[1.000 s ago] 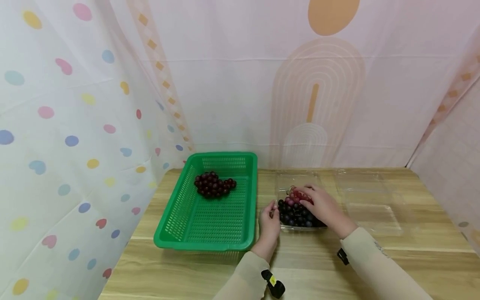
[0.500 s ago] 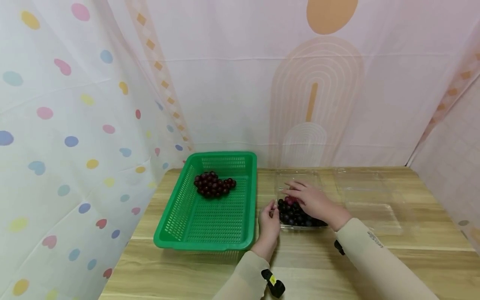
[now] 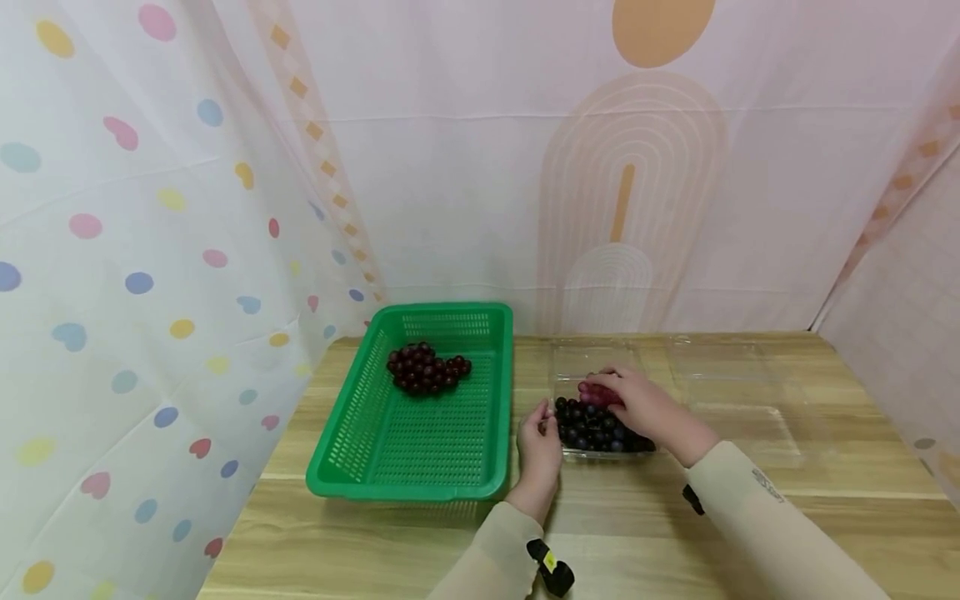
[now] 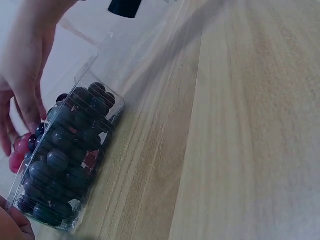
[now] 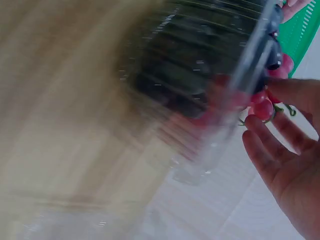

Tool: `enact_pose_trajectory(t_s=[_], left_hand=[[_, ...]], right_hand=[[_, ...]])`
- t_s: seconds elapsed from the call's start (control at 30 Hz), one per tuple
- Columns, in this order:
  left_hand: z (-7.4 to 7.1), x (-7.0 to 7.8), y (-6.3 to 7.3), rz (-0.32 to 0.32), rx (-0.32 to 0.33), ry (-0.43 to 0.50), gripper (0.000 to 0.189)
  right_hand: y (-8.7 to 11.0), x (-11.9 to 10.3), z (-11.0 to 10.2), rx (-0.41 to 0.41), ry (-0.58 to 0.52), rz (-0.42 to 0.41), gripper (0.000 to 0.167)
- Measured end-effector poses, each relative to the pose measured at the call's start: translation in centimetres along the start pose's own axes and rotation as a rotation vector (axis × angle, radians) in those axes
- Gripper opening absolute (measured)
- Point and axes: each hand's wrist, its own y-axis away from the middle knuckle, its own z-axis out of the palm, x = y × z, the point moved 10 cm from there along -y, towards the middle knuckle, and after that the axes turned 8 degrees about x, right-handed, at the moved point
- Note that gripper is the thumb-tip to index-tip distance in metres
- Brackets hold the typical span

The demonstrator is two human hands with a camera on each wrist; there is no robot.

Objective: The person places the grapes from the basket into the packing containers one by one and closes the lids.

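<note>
Left hand (image 3: 539, 447): pinching clear box (image 3: 606, 455) at its 9 o'clock side. Right hand (image 3: 651, 407): curling thumb and fingers round red grapes (image 3: 598, 395), these sitting at 12 o'clock of boxed black grapes (image 3: 594, 428).

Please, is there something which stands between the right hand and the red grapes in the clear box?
Nothing visible does: the right hand is at the red grapes, its thumb against them. The dark grapes lie nearer the person, and the left hand is at the left side of the clear box, out of the way.
</note>
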Motion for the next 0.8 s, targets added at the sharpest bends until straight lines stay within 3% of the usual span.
enact_pose_trajectory(t_s=[0.1, 0.2, 0.43, 0.6, 0.8], left_hand=[[0.0, 0.1, 0.1, -0.006, 0.001, -0.008, 0.034], [0.0, 0.2, 0.2, -0.005, -0.003, -0.001, 0.033], [0.1, 0.2, 0.2, 0.008, -0.01, 0.014, 0.032], [0.1, 0.1, 0.2, 0.002, -0.014, 0.009, 0.032], [0.1, 0.2, 0.2, 0.016, -0.011, 0.011, 0.032]], right_hand=[[0.7, 1.0, -0.2, 0.025, -0.011, 0.102, 0.042], [0.9, 1.2, -0.4, 0.07, -0.025, 0.127, 0.037], [0.6, 0.1, 0.0, 0.126, -0.075, 0.02, 0.034], [0.4, -1.5, 1.4, 0.067, 0.04, -0.085, 0.039], [0.4, -1.9, 1.8, 0.033, -0.019, -0.112, 0.046]])
